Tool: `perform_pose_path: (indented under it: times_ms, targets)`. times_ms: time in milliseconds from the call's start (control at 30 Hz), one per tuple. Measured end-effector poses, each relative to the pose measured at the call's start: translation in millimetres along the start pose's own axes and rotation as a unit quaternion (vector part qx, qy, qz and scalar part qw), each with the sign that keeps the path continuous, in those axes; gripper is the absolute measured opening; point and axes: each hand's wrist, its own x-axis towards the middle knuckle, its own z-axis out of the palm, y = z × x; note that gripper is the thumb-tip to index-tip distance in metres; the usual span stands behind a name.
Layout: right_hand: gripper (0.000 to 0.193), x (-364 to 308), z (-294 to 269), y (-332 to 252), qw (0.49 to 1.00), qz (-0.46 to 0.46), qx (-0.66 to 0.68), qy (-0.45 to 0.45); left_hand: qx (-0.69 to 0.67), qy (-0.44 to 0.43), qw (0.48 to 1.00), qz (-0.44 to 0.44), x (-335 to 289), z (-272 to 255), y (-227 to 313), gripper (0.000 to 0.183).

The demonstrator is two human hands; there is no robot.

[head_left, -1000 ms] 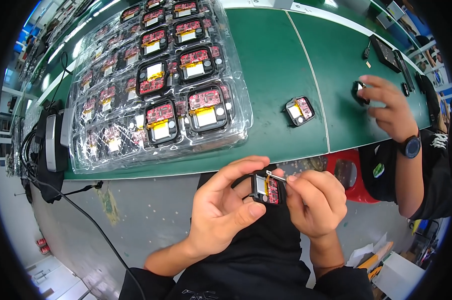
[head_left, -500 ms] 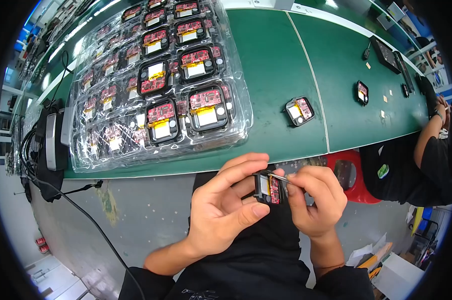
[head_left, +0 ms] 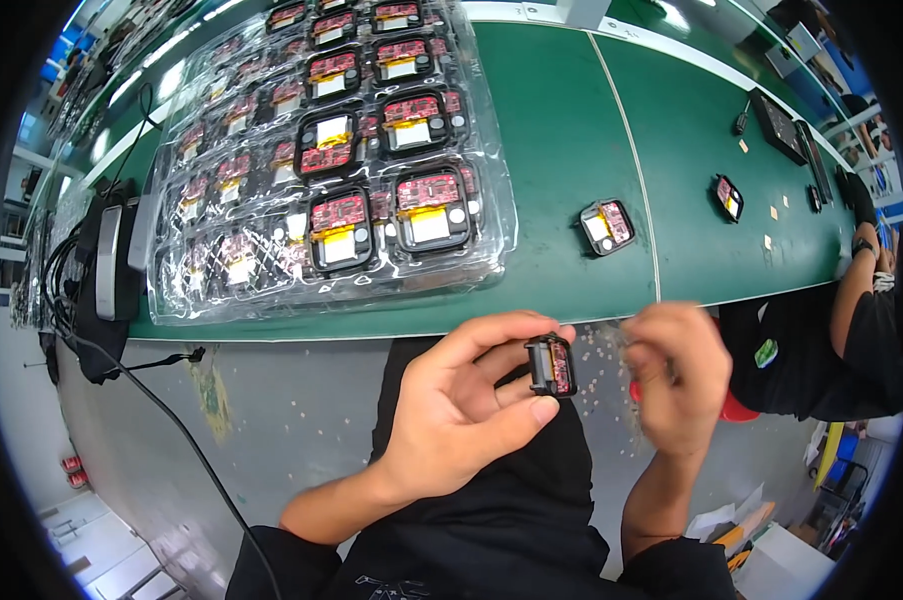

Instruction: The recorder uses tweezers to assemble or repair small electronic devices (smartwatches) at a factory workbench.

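My left hand point(head_left: 461, 395) is closed around the edges of a small black watch-like housing point(head_left: 551, 366), thumb below and fingers behind. The housing is tilted, with its red circuit board facing right. Just right of it, and apart from it, is my right hand point(head_left: 679, 375), smeared by motion. Its fingers are curled in, and what they hold cannot be made out. Past my hands, on the green table point(head_left: 551, 120), lies a similar housing point(head_left: 607, 227) with a red board and a pale part. Another housing point(head_left: 728, 198) lies farther right.
Stacked clear plastic trays point(head_left: 491, 255) with several such housings fill the table's left part. A black device with cables point(head_left: 111, 265) stands at the left edge. Black boxes point(head_left: 777, 125) lie far right, near a co-worker's arm point(head_left: 851, 290). A red stool point(head_left: 736, 408) is partly hidden.
My right hand, which held a thin metal tool against the housing, has drawn away to the right. The housing in my left hand has turned more edge-on. The view has shifted slightly.
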Motion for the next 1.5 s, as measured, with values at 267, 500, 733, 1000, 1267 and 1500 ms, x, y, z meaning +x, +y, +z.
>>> perform_pose_path:
  times_ms: [267, 500, 733, 1000, 1267, 1500]
  targets:
    - [0.033, 37, -18, 49, 0.911, 0.193, -0.319, 0.174, 0.273, -0.093, 0.943, 0.167, 27, 5, 2, 0.053]
    - [0.026, 37, -25, 60, 0.930, 0.238, -0.252, 0.125, 0.555, -0.043, 0.774, 0.303, 60, 20, -16, 0.028]
    - [0.032, 16, -14, 47, 0.950, 0.212, -0.156, 0.168, 0.668, 0.006, 0.668, 0.329, 78, 29, -22, 0.030]
    - [0.061, -11, -1, 20, 0.972, -0.024, 0.218, 0.086, 0.087, -0.071, 0.994, 0.002, 34, 32, 11, 0.039]
    - [0.077, 1, -2, 7, 0.962, -0.111, 0.244, -0.048, -0.131, -0.155, 0.955, -0.219, 31, 0, 11, 0.060]
    - [0.061, -11, 13, -11, 0.987, 0.007, 0.148, 0.056, -0.125, -0.069, 0.985, -0.099, 17, 6, 8, 0.069]
